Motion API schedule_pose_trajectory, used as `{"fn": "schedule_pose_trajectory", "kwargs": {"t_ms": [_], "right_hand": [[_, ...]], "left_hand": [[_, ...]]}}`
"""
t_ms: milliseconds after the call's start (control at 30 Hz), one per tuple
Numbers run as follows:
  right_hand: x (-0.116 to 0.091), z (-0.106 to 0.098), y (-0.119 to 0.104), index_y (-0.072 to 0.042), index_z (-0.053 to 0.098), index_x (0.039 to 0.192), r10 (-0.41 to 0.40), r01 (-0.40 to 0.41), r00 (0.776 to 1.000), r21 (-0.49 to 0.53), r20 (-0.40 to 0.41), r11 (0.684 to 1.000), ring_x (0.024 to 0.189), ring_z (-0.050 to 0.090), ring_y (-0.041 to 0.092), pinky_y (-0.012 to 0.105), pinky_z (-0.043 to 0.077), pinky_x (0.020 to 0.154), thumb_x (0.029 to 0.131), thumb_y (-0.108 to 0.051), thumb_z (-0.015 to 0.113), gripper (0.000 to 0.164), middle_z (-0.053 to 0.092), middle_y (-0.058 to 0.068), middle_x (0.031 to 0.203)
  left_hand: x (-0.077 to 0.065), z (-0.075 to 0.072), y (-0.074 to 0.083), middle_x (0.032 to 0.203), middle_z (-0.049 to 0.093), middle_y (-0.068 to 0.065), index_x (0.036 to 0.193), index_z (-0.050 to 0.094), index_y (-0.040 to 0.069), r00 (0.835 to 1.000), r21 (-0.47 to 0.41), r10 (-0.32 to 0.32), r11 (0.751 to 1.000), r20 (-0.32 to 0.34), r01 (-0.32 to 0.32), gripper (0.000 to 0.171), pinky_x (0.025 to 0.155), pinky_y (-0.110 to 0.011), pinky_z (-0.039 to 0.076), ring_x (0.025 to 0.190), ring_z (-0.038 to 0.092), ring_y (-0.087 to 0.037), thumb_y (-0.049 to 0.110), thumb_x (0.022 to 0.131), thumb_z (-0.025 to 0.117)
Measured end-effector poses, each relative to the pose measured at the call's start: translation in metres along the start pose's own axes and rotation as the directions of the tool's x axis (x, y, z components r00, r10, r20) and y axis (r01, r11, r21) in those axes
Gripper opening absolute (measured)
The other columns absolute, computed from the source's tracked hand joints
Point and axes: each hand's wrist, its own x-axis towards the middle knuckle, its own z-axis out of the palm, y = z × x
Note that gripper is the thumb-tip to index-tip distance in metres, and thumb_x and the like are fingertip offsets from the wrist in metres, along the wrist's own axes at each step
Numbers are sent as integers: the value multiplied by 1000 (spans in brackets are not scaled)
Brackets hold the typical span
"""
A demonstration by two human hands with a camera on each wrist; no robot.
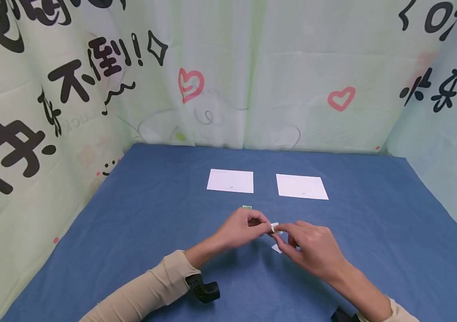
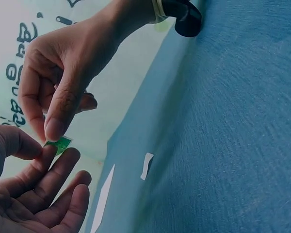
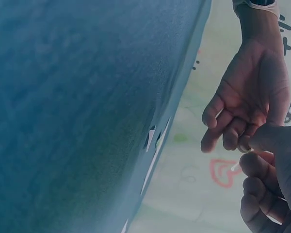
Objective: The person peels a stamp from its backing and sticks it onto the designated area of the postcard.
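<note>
Both hands meet over the table, fingertips close together. A small thin square, green on one face (image 2: 61, 144) and white on the other (image 1: 275, 227), is held between them. My left hand (image 1: 242, 228) pinches it with thumb and index finger, its other fingers loosely bent in the left wrist view. From the opposite side my right hand (image 1: 313, 246) grips it between thumb and index finger. Fingers cover much of the square. Under the right hand lies a small white scrap (image 1: 277, 248). Just beyond the left hand shows another green piece with a white border (image 1: 247, 207).
Two white paper sheets, one on the left (image 1: 230, 181) and one on the right (image 1: 302, 186), lie flat farther back on the blue cloth (image 1: 152, 201). A pale printed curtain (image 1: 293, 67) encloses the table at the back and sides.
</note>
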Motion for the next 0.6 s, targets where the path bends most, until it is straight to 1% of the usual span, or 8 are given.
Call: {"fn": "schedule_pose_trajectory", "kwargs": {"t_ms": [100, 200, 367, 433, 533, 567, 600], "right_hand": [[-1, 0, 1, -13, 76, 92, -5, 5, 1000, 14, -4, 1000, 52, 41, -3, 11, 30, 46, 107, -43, 43, 47, 52, -12, 60], [-2, -1, 2, -13, 75, 92, -8, 8, 1000, 34, -1, 999, 53, 43, -3, 11, 31, 46, 107, -41, 42, 46, 54, -11, 62], [-4, -1, 7, -11, 75, 91, 9, -10, 1000, 56, 5, 998, 53, 42, -4, 11, 32, 46, 107, -40, 43, 45, 53, -11, 62], [-5, -2, 10, -11, 74, 91, 31, -32, 999, 60, 18, 998, 53, 41, -4, 12, 32, 47, 105, -34, 51, 36, 52, -12, 61], [-6, -3, 15, -10, 74, 90, 78, -80, 996, 61, 42, 995, 54, 38, -5, 12, 33, 48, 95, -19, 69, 11, 48, -13, 61], [-7, -3, 17, -10, 74, 90, 94, -97, 994, 60, 49, 993, 54, 37, -6, 12, 33, 48, 92, -16, 71, 7, 47, -13, 61], [-8, -3, 19, -10, 74, 90, 109, -112, 993, 59, 52, 992, 54, 36, -6, 12, 33, 48, 93, -18, 72, 9, 46, -14, 61]], "left_hand": [[1, 1, -1, 91, 78, -7, 97, 78, 3, 1000, -16, -5, 1000, 9, 5, 19, 68, -22, 44, 84, 69, -22, 15, 99, 64], [2, 3, -2, 91, 79, -4, 97, 79, 5, 1000, -27, -14, 1000, 17, 14, 18, 72, -22, 46, 95, 72, -28, 16, 100, 64], [4, 4, -3, 91, 78, -3, 97, 79, 6, 1000, -14, -20, 1000, 12, 20, 18, 75, -23, 49, 95, 73, -26, 18, 100, 65], [6, 4, -4, 90, 78, -4, 98, 79, 5, 1000, 5, -16, 1000, 8, 16, 19, 75, -23, 49, 95, 73, -26, 18, 100, 65], [8, 4, -7, 90, 78, -4, 96, 78, 5, 1000, 50, -4, 999, -1, 4, 19, 71, -23, 48, 92, 72, -28, 19, 100, 65], [9, 4, -7, 89, 77, -4, 95, 78, 6, 1000, 66, 0, 998, -5, 0, 19, 70, -24, 47, 91, 72, -28, 18, 100, 64], [10, 4, -8, 89, 77, -4, 94, 78, 6, 1000, 83, 8, 997, -9, -7, 19, 70, -23, 47, 89, 71, -27, 18, 100, 64]]}}
